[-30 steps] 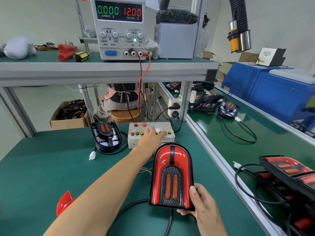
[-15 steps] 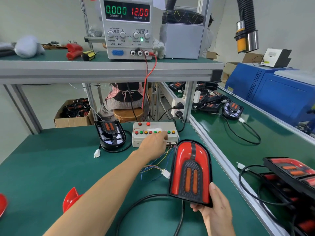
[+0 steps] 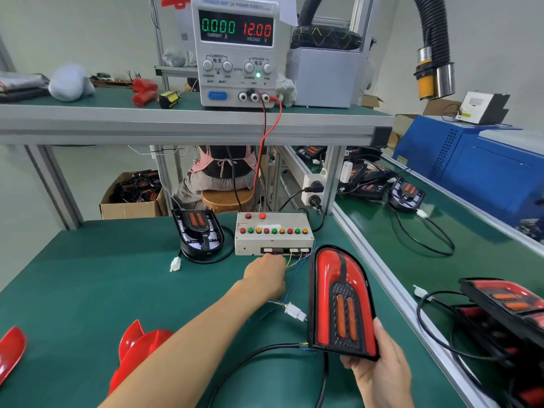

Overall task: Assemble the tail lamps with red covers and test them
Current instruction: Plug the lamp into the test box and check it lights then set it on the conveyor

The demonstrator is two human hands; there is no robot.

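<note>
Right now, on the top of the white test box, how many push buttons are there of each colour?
Red buttons: 5
Green buttons: 3
Orange buttons: 3
Total: 11

One covered tail lamp [image 3: 341, 301], one uncovered lamp [image 3: 200, 231], one test box [image 3: 273, 234].

Green desk [image 3: 88, 275] carries the test box [image 3: 273, 234] at the back; just left of the box an uncovered lamp base [image 3: 198, 234], near its front loose white connectors [image 3: 294, 312], well left red covers [image 3: 138, 346].
</note>
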